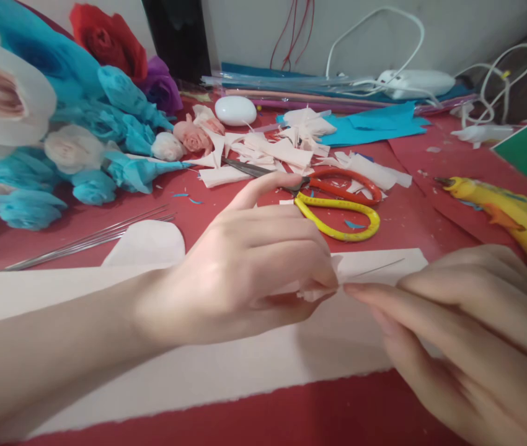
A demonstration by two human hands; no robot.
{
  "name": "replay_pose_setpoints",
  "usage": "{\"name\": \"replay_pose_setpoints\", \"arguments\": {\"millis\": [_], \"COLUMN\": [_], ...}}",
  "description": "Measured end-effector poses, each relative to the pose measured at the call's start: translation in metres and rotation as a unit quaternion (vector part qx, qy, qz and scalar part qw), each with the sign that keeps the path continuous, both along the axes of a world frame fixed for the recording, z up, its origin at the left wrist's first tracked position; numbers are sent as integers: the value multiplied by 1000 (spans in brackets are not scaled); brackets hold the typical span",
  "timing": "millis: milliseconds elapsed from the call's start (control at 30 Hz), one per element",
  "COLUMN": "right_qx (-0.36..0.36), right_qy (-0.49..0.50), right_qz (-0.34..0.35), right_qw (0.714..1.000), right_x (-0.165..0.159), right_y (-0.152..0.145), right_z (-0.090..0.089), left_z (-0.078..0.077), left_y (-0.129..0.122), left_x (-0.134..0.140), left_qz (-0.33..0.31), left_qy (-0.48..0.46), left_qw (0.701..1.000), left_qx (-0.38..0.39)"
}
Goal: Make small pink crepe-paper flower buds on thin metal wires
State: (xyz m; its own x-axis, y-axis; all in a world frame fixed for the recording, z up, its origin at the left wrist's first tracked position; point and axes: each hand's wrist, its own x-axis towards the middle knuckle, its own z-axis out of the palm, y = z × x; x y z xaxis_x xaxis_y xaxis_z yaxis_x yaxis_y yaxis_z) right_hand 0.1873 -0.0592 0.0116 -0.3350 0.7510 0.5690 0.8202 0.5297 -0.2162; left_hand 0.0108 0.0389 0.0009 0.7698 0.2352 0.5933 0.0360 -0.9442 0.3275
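My left hand pinches a small folded piece of pale paper at its fingertips, above a long strip of pale crepe paper lying across the red table. My right hand comes in from the right and its fingertips meet the same small piece. A thin metal wire sticks out from the pinch toward the right, over the strip. Both hands hover just above the strip.
Yellow-handled scissors and orange-handled scissors lie behind my hands among paper scraps. A yellow glue gun rests at right. Blue, white, pink and red paper flowers crowd the left. Metal wires lie left of centre.
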Motion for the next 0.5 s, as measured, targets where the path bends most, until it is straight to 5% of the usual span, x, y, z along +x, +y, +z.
{"name": "replay_pose_setpoints", "arguments": {"millis": [300,500], "right_qx": [-15,-62], "right_qy": [-17,64], "right_qz": [21,-39], "right_qw": [1000,995], "right_x": [4,4], "right_y": [3,8], "right_z": [0,7], "left_z": [-3,-3], "left_y": [1,-1], "left_x": [-1,0], "left_qz": [-3,6], "left_qy": [-15,-7], "left_qw": [1000,1000], "left_qx": [7,-23]}}
